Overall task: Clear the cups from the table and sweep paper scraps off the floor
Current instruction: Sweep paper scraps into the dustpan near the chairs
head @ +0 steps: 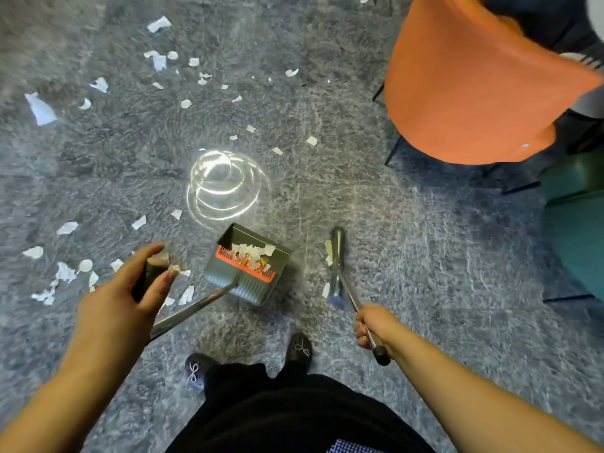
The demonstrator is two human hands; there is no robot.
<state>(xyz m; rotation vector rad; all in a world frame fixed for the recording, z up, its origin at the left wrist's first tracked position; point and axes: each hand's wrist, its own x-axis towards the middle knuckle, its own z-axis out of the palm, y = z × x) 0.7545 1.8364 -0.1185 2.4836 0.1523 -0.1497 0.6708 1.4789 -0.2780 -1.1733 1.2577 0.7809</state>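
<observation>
Dustpan, grey-green plastic with an orange comb strip (250, 264), sits tilted on the grey mottled floor (408, 243), white paper scraps in its tray. Left hand (125, 295) curls around the black grip at the top of the dustpan's long metal handle (192, 308), thumb and forefinger loosely extended. Right hand (372, 326) is wrapped tight round the metal broom handle (351, 297); broom head (336, 263) rests on the floor just right of the pan, scraps clinging to it. Torn white paper scraps (67, 273) lie scattered left and ahead. Orange chair (474, 86) upper right. No cups in view.
</observation>
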